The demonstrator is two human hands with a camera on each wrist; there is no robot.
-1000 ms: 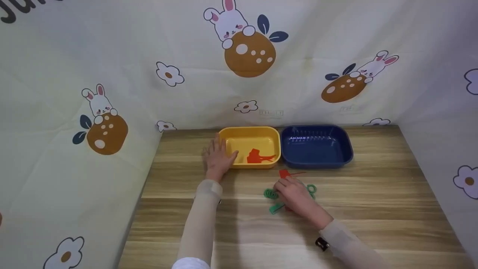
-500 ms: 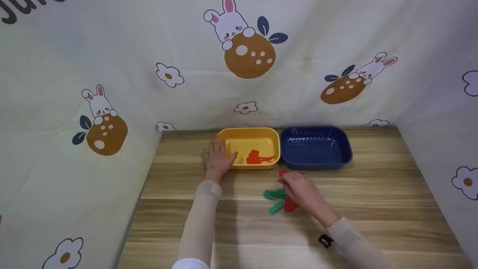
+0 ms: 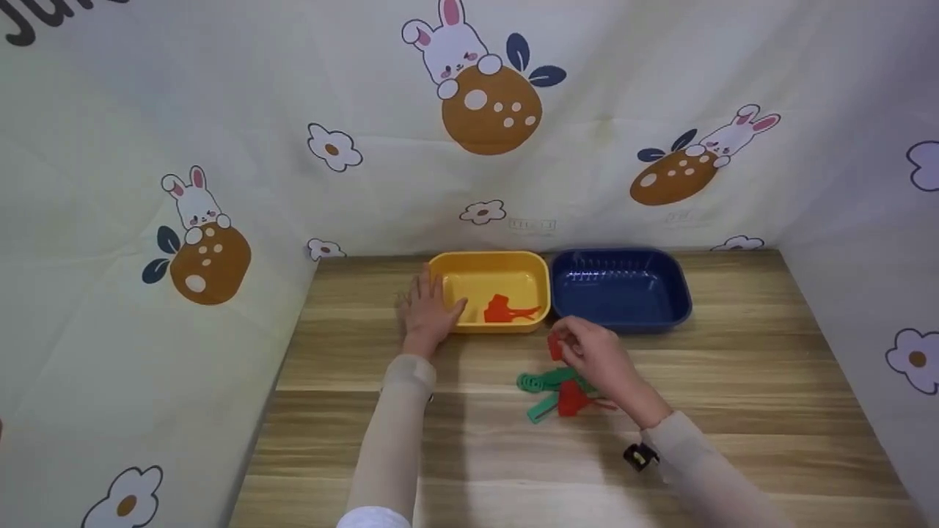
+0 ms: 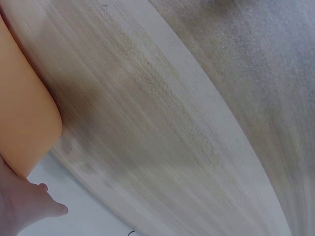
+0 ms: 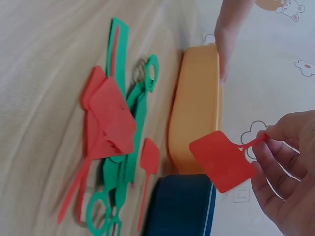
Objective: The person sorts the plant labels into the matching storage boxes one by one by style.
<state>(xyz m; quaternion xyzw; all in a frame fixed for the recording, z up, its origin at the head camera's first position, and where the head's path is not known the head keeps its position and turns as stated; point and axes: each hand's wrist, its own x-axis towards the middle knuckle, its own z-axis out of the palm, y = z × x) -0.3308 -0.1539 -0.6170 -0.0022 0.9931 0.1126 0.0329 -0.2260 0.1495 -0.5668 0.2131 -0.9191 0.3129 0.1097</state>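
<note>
My right hand (image 3: 598, 356) is raised over the table, just in front of the two trays. In the right wrist view its thumb and finger pinch the thin stem of a flat red plastic tag (image 5: 221, 160). Below lies a loose heap of green plastic pieces (image 3: 546, 381), some with rings at their ends, with red tags (image 5: 110, 115) on top. Another red tag (image 5: 150, 157) lies apart from the heap, nearer the trays. My left hand (image 3: 429, 312) rests with spread, straight fingers on the left side of the yellow tray (image 3: 488, 328).
Red pieces (image 3: 501, 309) lie inside the yellow tray. Right beside it stands a dark blue tray (image 3: 623, 323). A printed cloth (image 3: 381, 183) hangs behind the wood-grain table (image 3: 352, 440) and along both sides.
My right hand has moved from the heap up towards the trays, uncovering red and green pieces. It now holds a red tag. The left hand stays on the yellow tray.
</note>
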